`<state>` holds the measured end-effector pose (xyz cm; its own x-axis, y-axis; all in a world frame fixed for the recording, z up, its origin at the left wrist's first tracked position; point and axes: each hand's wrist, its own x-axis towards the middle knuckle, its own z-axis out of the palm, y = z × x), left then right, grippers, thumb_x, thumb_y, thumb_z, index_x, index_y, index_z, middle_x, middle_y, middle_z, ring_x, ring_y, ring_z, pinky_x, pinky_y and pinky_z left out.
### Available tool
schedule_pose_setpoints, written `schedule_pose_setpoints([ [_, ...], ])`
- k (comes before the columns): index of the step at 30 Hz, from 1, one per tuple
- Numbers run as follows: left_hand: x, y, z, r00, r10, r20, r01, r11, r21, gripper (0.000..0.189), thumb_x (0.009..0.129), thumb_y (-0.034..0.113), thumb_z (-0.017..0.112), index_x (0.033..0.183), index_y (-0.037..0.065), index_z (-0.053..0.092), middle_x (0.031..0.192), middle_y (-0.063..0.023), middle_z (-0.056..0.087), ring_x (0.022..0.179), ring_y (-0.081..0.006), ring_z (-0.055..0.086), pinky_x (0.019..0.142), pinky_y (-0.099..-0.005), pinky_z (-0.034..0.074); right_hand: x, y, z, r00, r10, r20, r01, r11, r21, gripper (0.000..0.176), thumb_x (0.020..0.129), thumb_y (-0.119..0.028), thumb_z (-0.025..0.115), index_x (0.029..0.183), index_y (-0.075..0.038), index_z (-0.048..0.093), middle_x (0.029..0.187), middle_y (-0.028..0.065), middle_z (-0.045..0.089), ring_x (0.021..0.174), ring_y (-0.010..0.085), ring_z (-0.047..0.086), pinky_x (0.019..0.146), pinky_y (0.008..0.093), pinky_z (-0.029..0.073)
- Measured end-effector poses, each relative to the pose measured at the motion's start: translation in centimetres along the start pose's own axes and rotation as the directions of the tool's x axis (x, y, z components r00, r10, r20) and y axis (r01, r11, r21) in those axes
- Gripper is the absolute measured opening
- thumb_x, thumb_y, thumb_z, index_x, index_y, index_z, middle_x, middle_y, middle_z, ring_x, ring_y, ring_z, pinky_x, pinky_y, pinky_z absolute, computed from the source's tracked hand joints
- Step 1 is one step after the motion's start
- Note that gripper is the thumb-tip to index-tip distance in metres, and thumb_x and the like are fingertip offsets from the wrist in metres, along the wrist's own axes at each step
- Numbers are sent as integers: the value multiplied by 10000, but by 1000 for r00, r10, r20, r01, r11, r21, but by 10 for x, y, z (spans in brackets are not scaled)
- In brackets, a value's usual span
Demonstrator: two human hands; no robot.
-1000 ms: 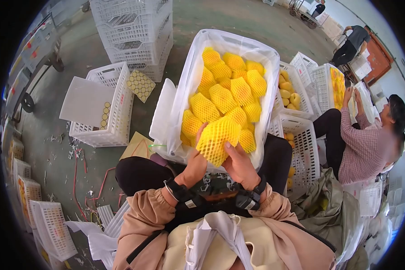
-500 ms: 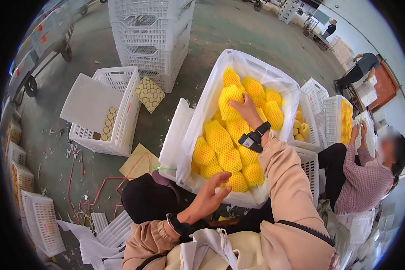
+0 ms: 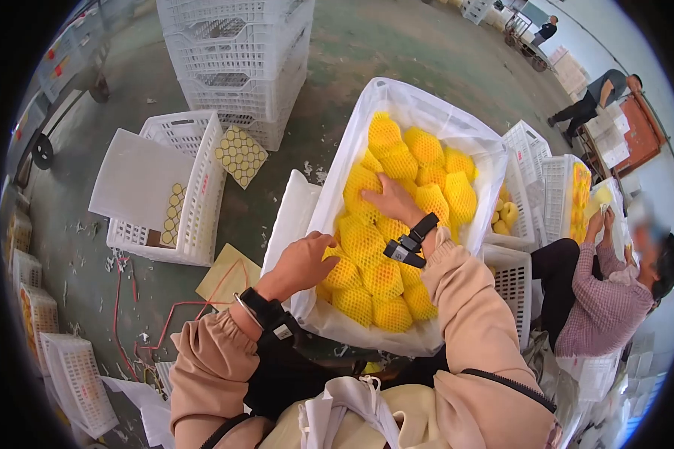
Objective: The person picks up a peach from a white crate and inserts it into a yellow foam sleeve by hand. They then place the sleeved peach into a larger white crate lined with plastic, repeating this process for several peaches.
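A white-lined crate (image 3: 464, 116) in front of me holds several fruits in yellow foam nets (image 3: 382, 277). My right hand (image 3: 393, 200) reaches into its upper middle, with the fingers wrapped on a netted fruit (image 3: 362, 187) at the left side of the pile. Over the crate's lower left edge is my left hand (image 3: 301, 262), its fingers curved and apart, nothing held, close to the netted fruits there. A white foam sheet (image 3: 286, 217) leans along the crate's left side.
Left stands a white crate (image 3: 206, 217) with a board, beside a patterned pad (image 3: 240, 156). Stacked crates (image 3: 236, 67) rise behind. A seated person (image 3: 603, 307) works at the right near crates of yellow fruit (image 3: 505, 213). Red strapping (image 3: 172, 307) lies on the floor.
My left hand has moved left and up to the crate's left edge. My right hand, still on a netted fruit, has shifted down and left. The view has shifted slightly.
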<state>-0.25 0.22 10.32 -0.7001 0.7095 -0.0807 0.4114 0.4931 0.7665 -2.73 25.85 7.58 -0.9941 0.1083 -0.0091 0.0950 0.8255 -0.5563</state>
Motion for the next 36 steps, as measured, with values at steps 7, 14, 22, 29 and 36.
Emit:
schedule_pose_setpoints([
  [7, 2, -6, 6, 977, 20, 213, -41, 995, 95, 329, 811, 265, 587, 1053, 43, 570, 1025, -142, 581, 903, -312, 568, 797, -378, 447, -9, -2, 34, 979, 23, -204, -63, 980, -191, 588, 839, -446, 474, 1124, 66, 432, 1107, 269, 533, 1023, 432, 499, 850, 508, 387],
  [14, 14, 10, 10, 996, 93, 12, -92, 993, -71, 292, 832, 187, 556, 1064, 9, 555, 1049, -155, 590, 890, -329, 588, 758, -393, 468, -24, 30, -77, 936, -179, -302, 153, 982, -108, 449, 912, -402, 403, 1042, 8, 529, 1047, 220, 581, 960, 389, 542, 804, 471, 417],
  [22, 69, -4, 67, 888, 459, 11, -423, 808, 410, 385, 845, 182, 527, 1137, -68, 499, 1184, -231, 510, 1143, -372, 444, 996, -423, 322, -286, 180, -175, 757, 401, -516, -353, 915, 193, 452, 974, -345, 251, 1138, -12, 507, 925, 103, 621, 899, 183, 576, 835, 319, 425],
  [29, 73, 31, 82, 951, 288, 110, -285, 683, 673, 466, 808, 175, 582, 1219, -3, 451, 1235, -147, 492, 1169, -346, 393, 995, -433, 294, -468, 304, -82, 380, 924, -33, -776, 338, 532, 376, 887, -359, 460, 975, -12, 576, 837, 117, 640, 751, 217, 618, 645, 376, 458],
  [36, 52, 56, 93, 975, 215, 50, -214, 870, 443, 472, 766, 127, 632, 1194, -2, 479, 1202, -186, 501, 1154, -369, 418, 1006, -439, 308, -523, 372, 68, 679, 717, -161, -724, 617, -308, 468, 755, -190, 571, 1211, -105, 509, 1196, 181, 535, 1132, 343, 481, 919, 392, 405],
])
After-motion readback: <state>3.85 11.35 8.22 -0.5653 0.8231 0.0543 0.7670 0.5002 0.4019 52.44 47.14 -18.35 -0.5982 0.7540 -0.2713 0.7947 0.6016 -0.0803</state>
